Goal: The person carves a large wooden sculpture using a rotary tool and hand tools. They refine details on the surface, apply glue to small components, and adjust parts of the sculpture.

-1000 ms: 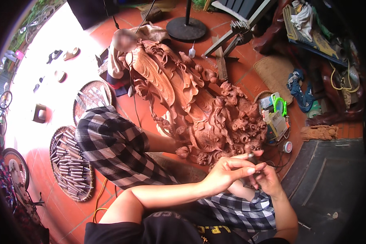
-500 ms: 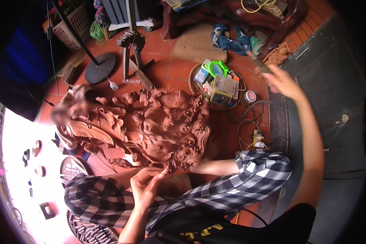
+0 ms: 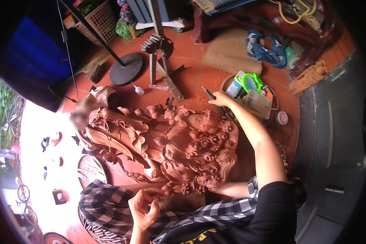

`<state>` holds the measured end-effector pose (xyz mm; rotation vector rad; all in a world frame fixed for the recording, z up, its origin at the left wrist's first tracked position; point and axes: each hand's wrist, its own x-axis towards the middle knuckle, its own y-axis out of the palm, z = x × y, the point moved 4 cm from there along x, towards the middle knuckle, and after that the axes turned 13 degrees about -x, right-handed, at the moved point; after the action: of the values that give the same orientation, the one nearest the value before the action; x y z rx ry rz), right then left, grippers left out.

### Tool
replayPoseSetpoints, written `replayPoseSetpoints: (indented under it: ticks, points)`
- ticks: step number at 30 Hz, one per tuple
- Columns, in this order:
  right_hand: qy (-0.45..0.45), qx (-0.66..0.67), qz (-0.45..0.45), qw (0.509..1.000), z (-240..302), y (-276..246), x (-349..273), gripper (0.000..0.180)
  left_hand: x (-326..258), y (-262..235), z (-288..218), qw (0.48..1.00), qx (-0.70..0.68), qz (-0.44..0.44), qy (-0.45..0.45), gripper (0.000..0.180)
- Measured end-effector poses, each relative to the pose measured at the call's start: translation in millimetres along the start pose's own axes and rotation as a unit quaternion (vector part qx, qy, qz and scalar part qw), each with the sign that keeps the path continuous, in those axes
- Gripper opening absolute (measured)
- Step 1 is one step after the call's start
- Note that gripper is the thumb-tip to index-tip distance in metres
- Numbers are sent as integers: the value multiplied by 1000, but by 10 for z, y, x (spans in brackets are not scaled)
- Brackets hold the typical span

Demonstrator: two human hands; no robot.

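Observation:
A large reddish-brown wood carving (image 3: 183, 142) lies across the floor in front of me, cut with curling waves and draped folds. My left hand (image 3: 144, 209) is closed with bent fingers at its near edge, over my checked trousers (image 3: 105, 203). What those fingers pinch, if anything, I cannot make out. Beyond the carving's far right side, my outstretched right hand (image 3: 223, 99) grips a dark stick-like tool (image 3: 208, 92) with a reddish tip. Its exact kind is unclear. Next to that hand is a round basket (image 3: 228, 81) of small items, including a bright green ring-shaped thing (image 3: 252, 83).
A round black stand base (image 3: 127, 70) and a wooden stand (image 3: 165, 75) stand beyond the carving. A basket of metal tools (image 3: 105, 234) is by my left leg. A pink-lidded tub (image 3: 282, 118), a brown mat (image 3: 227, 51) and blue cloth (image 3: 268, 51) lie to the right.
My right hand has swung inward from the far right to above the carving's far edge, still with the tool. My left hand has drawn slightly away from the carving. The view has shifted.

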<state>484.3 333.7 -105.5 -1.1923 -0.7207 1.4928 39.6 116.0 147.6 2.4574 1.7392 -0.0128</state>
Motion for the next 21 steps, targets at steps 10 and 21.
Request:
replayPoseSetpoints:
  ticks: [10,21]
  points:
    - [74,-110,4,991,17,340,423,45,112,-10,90,985,-28,-83,-151,18]
    - [106,-93,-7,990,38,234,825,54,364,-327,-767,950,298,-32,-94,22]
